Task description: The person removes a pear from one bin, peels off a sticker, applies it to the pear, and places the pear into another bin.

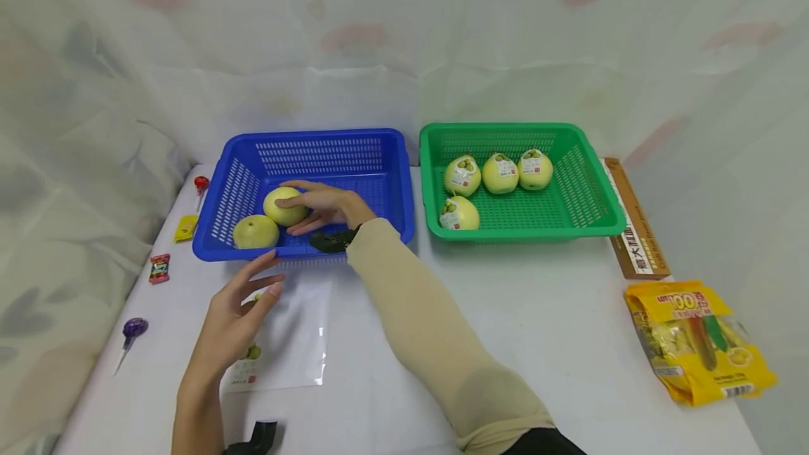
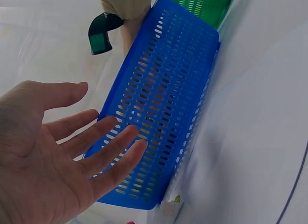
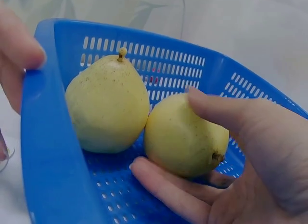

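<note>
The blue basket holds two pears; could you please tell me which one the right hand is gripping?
The rear pear, gripped by the right hand; the front pear, nearer the left end of the basket, is not held.

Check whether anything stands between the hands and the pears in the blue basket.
Nothing visible stands between the right hand and the pear it holds. The left hand is at the near side of the blue basket, whose near wall stands between its palm and the other pear.

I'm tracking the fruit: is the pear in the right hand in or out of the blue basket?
In: walls of the blue basket surround the pear and another pear.
</note>
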Demonstrator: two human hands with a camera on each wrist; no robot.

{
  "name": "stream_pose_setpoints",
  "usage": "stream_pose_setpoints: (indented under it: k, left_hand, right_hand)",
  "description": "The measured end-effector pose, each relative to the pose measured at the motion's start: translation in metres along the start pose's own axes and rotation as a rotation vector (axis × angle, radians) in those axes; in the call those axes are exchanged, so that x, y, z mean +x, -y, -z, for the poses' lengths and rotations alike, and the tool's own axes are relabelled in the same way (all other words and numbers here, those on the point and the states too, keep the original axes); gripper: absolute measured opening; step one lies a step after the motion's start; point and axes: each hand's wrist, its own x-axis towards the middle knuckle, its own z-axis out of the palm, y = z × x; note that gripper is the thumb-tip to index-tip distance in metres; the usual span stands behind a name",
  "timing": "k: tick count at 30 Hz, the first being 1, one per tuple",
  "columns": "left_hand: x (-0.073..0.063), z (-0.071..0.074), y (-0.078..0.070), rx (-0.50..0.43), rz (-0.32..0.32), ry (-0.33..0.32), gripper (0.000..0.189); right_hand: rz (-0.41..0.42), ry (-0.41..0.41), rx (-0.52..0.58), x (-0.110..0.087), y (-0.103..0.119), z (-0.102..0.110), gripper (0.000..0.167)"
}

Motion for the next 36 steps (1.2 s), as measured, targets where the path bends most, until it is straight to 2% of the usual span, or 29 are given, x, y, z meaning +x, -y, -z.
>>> stream_pose_setpoints:
  k: [8, 12, 15, 19, 21, 24, 27, 30, 33, 36]
  left_hand:
    - [0.000, 0.000, 0.002, -0.003, -0.012, 0.007, 0.058]
    - [-0.001, 0.000, 0.003, -0.012, -0.028, 0.003, 0.057]
    - [-0.002, 0.000, 0.003, -0.022, -0.041, -0.012, 0.056]
    - [0.000, -0.003, 0.002, -0.046, -0.077, -0.025, 0.051]
    - [0.001, -0.008, 0.000, -0.053, -0.109, -0.020, 0.048]
    - [0.001, -0.017, -0.003, -0.064, -0.156, 0.006, 0.045]
    - [0.000, -0.031, -0.012, -0.093, -0.196, 0.066, 0.043]
    - [-0.004, -0.052, -0.027, -0.137, -0.231, 0.167, 0.041]
    - [-0.010, -0.075, -0.041, -0.189, -0.258, 0.298, 0.041]
    - [-0.015, -0.095, -0.050, -0.217, -0.266, 0.434, 0.043]
  right_hand:
    - [0.061, 0.064, -0.088, -0.009, 0.008, 0.013, 0.061]
    - [0.174, 0.119, -0.129, -0.030, 0.026, 0.028, 0.059]
    - [0.314, 0.155, -0.220, -0.063, 0.044, 0.038, 0.058]
    - [0.490, 0.174, -0.394, -0.126, 0.056, 0.053, 0.058]
    - [0.551, 0.197, -0.486, -0.158, 0.051, 0.061, 0.058]
    - [0.585, 0.256, -0.603, -0.196, 0.029, 0.072, 0.058]
    - [0.516, 0.321, -0.668, -0.223, -0.004, 0.081, 0.058]
    - [0.385, 0.336, -0.700, -0.239, -0.045, 0.091, 0.058]
    - [0.223, 0.323, -0.713, -0.241, -0.085, 0.100, 0.054]
    - [0.111, 0.287, -0.709, -0.238, -0.118, 0.108, 0.048]
